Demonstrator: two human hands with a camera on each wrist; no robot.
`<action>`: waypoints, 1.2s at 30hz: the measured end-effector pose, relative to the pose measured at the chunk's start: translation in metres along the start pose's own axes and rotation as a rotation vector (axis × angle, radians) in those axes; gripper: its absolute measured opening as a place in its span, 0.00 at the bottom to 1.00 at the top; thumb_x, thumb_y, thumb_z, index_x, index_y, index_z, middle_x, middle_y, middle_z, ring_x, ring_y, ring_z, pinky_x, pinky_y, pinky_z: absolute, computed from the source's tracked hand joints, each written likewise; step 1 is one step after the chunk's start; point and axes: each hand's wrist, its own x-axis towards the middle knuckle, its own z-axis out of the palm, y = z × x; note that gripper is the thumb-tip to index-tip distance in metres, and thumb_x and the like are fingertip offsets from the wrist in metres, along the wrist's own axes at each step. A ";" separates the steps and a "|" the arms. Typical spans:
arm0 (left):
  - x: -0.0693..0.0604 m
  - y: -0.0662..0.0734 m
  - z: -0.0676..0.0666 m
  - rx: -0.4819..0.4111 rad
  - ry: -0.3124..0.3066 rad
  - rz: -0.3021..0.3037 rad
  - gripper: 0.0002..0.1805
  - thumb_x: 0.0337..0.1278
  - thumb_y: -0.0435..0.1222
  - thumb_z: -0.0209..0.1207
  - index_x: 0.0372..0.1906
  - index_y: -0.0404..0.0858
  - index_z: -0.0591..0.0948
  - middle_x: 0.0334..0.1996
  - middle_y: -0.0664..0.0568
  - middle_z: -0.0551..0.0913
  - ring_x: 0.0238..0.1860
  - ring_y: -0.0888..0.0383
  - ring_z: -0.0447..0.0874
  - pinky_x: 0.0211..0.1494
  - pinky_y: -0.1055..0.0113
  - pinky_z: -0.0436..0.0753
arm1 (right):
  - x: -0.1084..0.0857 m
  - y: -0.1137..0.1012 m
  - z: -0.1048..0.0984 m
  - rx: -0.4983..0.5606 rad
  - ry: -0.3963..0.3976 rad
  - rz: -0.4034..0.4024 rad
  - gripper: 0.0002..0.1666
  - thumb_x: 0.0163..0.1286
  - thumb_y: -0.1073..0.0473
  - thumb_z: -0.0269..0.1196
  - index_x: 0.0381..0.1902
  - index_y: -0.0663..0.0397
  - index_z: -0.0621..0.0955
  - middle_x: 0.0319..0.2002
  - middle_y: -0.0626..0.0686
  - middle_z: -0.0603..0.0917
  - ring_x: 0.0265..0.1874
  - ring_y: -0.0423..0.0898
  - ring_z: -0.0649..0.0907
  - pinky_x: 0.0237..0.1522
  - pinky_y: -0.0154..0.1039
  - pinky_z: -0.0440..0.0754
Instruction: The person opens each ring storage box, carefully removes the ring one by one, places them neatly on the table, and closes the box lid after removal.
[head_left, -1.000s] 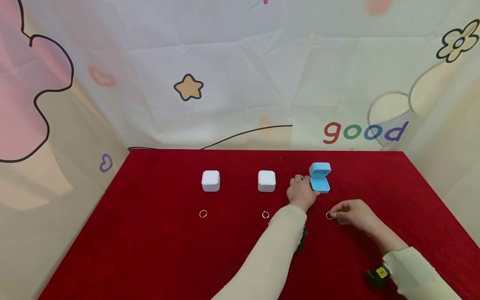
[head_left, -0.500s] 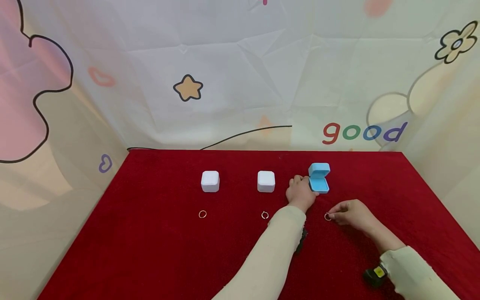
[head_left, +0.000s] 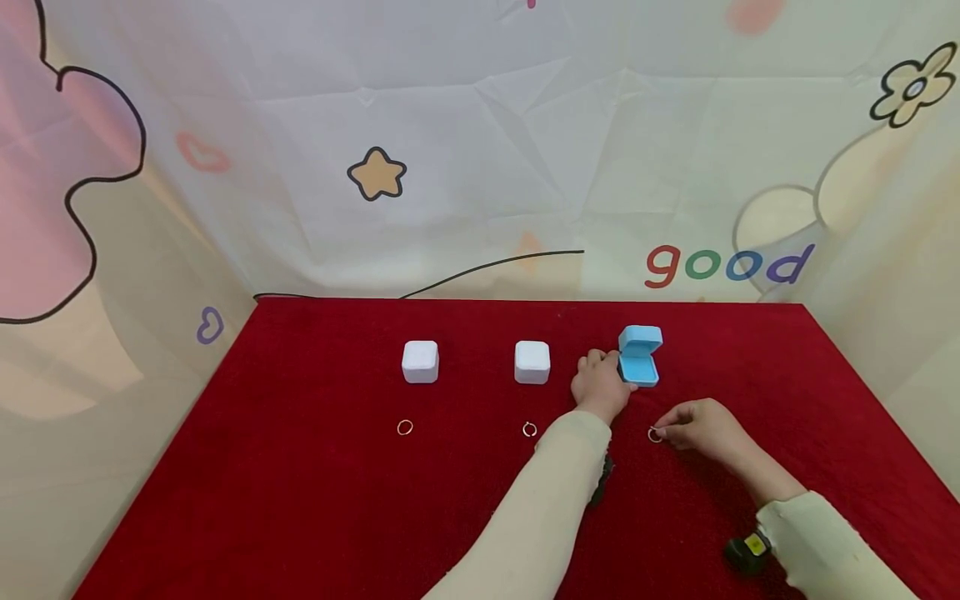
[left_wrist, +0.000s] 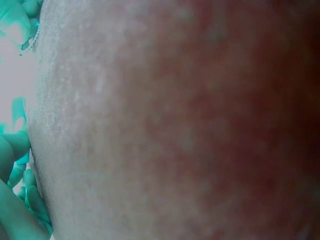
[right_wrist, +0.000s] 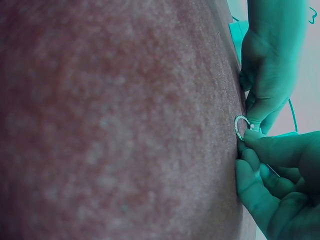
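Observation:
A light blue ring box point(head_left: 638, 368) stands on the red cloth with its lid raised. My left hand point(head_left: 600, 386) holds its base at the left side, the thumb at the front corner. Just in front and to the right, my right hand point(head_left: 701, 428) pinches a ring point(head_left: 655, 435) between thumb and fingertips, low over the cloth. In the right wrist view this ring point(right_wrist: 237, 127) has small beads or stones round its band and sticks out from the fingertips. Whether it touches the cloth cannot be told. Red cloth blurs most of both wrist views.
Two white boxes point(head_left: 421, 362) point(head_left: 532, 362) sit in a row left of the blue one. A plain-looking ring point(head_left: 405, 427) lies before the first, and a ring with a gap point(head_left: 529, 429) before the second. A printed curtain point(head_left: 480, 167) hangs behind the table.
My right hand and the ring have shifted very slightly left and toward me. The left hand stays at the blue ring box, whose lid remains raised.

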 end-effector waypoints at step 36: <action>-0.003 -0.004 -0.003 -0.031 0.011 0.030 0.31 0.62 0.52 0.67 0.69 0.53 0.76 0.61 0.59 0.77 0.56 0.63 0.73 0.53 0.72 0.79 | -0.003 -0.007 0.004 -0.129 0.071 -0.030 0.09 0.67 0.65 0.66 0.37 0.68 0.89 0.32 0.58 0.91 0.28 0.42 0.83 0.31 0.37 0.82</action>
